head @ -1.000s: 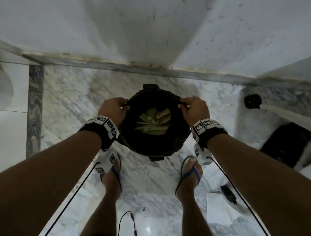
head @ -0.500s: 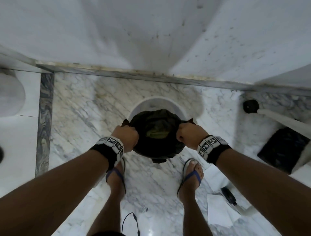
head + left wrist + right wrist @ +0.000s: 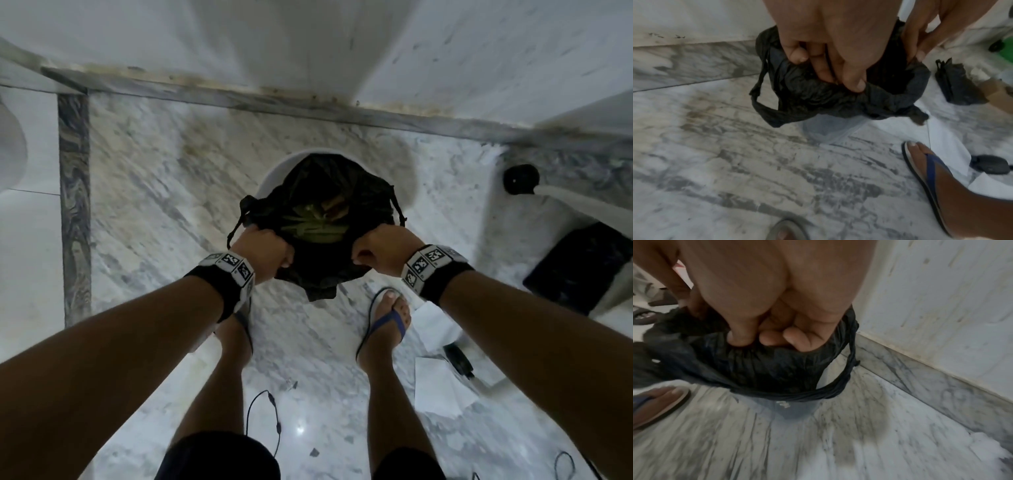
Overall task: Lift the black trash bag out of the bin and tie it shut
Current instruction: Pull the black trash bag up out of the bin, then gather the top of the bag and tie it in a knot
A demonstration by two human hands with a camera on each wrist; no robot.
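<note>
Head view: you stand over a round white plastic bin [image 3: 274, 174] on the grey-veined white marble floor [image 3: 154, 171], w/ both hands on the crinkled black plastic trash bag [image 3: 318, 274]. Your left hand [image 3: 263, 253] grips the bag's rim on its left side, fingers curled into the plastic; your right hand [image 3: 380, 248] grips the rim opposite, fingers curled the same way. Bag mouth is stretched open btwn the two hands, and green stalk-like scraps [image 3: 315, 226] plus a few brown bits show inside.

Left wrist view: left fingers [image 3: 851, 73] bunch a fold of the black plastic, thumb [image 3: 795, 53] pressed on the outer face. Bag's lower part sits in the pale bin [image 3: 826, 131], whose wall shows just below the gathered plastic, so bag is raised but not clear of bin. A thin loop handle [image 3: 760, 84] hangs free off the bag's side. Right wrist view is about the same: right fingers [image 3: 793, 335] are curled over the rim, w/ another loop handle [image 3: 851, 360] dangling toward the wall skirting, bin wall [image 3: 797, 408] visible under the bag.

Your feet in blue-strapped flip-flops [image 3: 387, 325] are just beside the bin. White paper sheets [image 3: 442, 387] lie on the floor to your right, a small black device [image 3: 457, 358] on them. Farther right, a second black bag [image 3: 953, 84] sits well apart from the bin. Thin black cable [image 3: 270, 421] trails on the floor btwn your legs.
</note>
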